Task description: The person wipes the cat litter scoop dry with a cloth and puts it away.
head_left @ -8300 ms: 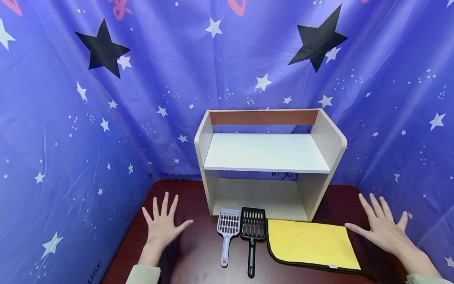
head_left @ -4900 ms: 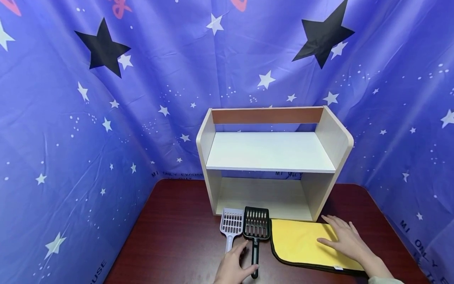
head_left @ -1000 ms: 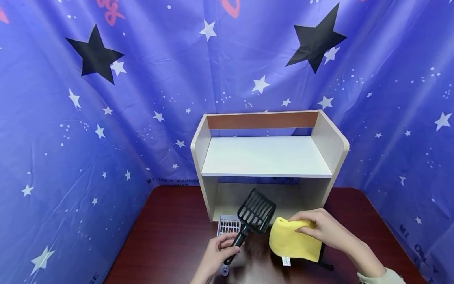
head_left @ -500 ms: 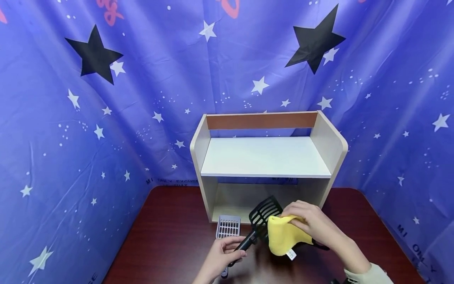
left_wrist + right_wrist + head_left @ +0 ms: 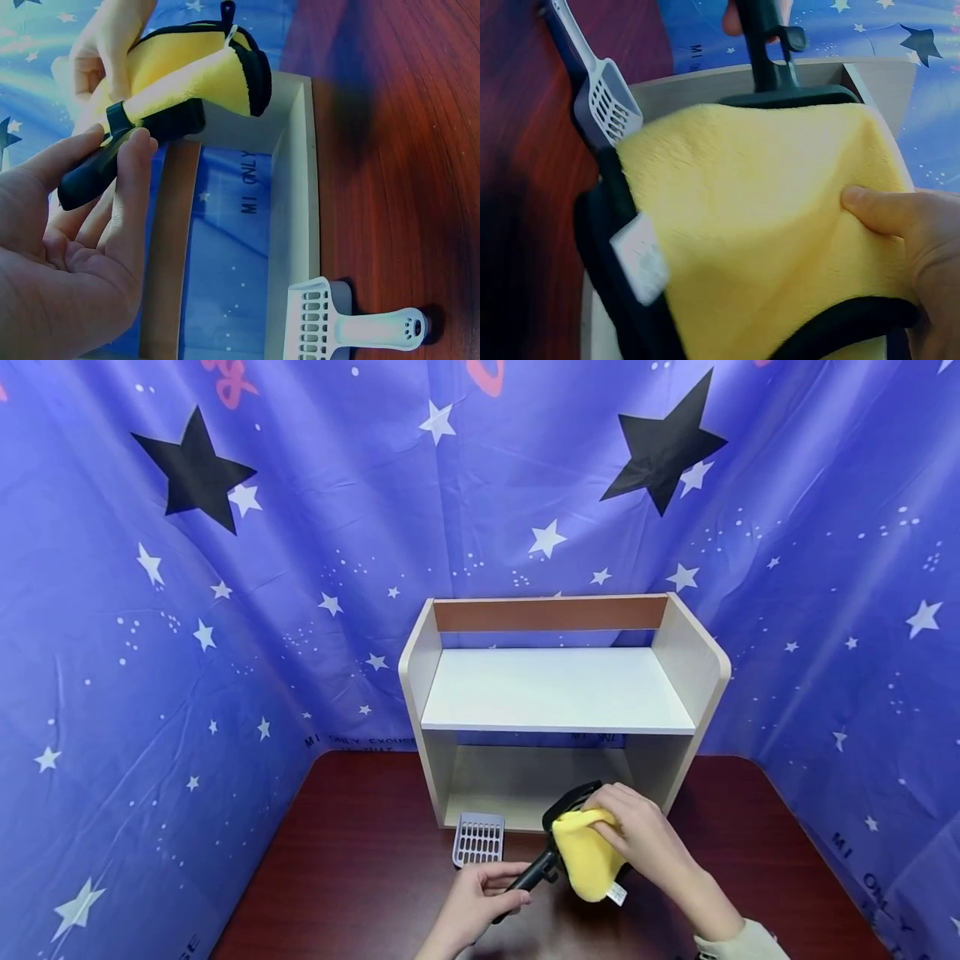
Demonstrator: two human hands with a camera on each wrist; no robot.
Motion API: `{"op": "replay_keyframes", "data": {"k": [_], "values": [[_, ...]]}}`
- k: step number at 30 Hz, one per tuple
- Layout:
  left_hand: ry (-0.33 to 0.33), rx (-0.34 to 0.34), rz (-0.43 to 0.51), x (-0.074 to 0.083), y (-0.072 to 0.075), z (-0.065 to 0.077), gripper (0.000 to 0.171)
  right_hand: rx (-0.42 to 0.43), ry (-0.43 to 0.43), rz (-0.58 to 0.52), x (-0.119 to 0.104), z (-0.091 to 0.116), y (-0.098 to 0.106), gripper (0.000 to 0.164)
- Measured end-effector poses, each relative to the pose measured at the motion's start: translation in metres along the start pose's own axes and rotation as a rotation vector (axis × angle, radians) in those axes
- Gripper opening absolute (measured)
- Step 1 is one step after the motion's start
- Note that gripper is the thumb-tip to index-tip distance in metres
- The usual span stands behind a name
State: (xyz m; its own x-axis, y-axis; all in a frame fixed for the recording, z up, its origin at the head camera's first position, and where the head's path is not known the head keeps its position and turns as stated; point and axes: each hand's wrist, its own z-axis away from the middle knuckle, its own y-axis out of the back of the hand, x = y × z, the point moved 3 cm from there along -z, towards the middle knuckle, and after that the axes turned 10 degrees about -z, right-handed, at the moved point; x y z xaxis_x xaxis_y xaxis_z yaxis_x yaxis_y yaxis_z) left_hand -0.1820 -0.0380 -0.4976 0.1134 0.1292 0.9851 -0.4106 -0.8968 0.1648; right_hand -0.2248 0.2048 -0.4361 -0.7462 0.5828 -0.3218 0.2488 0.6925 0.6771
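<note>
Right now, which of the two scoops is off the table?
The black scoop: the left hand grips its handle and the right hand presses the yellow cloth over its head. The grey scoop lies flat on the table, untouched.

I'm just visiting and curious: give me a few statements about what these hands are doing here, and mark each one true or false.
1. The left hand grips the handle of the black scoop. True.
2. The right hand holds the yellow cloth against the black scoop's head. True.
3. The grey scoop is lifted in the air. False: it lies on the table, in front of the shelf unit, and neither hand touches it.
4. The yellow cloth lies spread flat on the table. False: it is bunched up in the right hand, over the scoop.
5. A scoop sits on the upper shelf. False: nothing shows on it.
</note>
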Motion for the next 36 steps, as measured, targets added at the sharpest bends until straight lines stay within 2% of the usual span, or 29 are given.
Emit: {"op": "replay_keyframes", "data": {"k": [11, 17, 20, 24, 28, 36], "values": [[-0.002, 0.021, -0.037, 0.003, -0.004, 0.001, 0.030, 0.174, -0.061, 0.004, -0.001, 0.005, -0.018, 0.025], [-0.004, 0.026, -0.097, 0.002, -0.008, 0.001, 0.031, 0.256, -0.225, 0.071, 0.002, 0.009, -0.022, 0.028], [-0.003, 0.039, -0.121, 0.001, -0.008, 0.002, 0.031, 0.272, -0.299, 0.096, 0.004, 0.009, -0.024, 0.028], [0.007, 0.063, -0.144, -0.001, -0.008, 0.004, 0.031, 0.281, -0.352, 0.110, 0.006, 0.009, -0.025, 0.025], [0.015, 0.068, -0.157, -0.002, -0.008, 0.005, 0.031, 0.294, -0.369, 0.122, 0.009, 0.011, -0.023, 0.025], [-0.012, 0.072, -0.158, -0.001, -0.007, 0.008, 0.031, 0.288, -0.369, 0.134, 0.013, 0.013, -0.016, 0.028]]}}
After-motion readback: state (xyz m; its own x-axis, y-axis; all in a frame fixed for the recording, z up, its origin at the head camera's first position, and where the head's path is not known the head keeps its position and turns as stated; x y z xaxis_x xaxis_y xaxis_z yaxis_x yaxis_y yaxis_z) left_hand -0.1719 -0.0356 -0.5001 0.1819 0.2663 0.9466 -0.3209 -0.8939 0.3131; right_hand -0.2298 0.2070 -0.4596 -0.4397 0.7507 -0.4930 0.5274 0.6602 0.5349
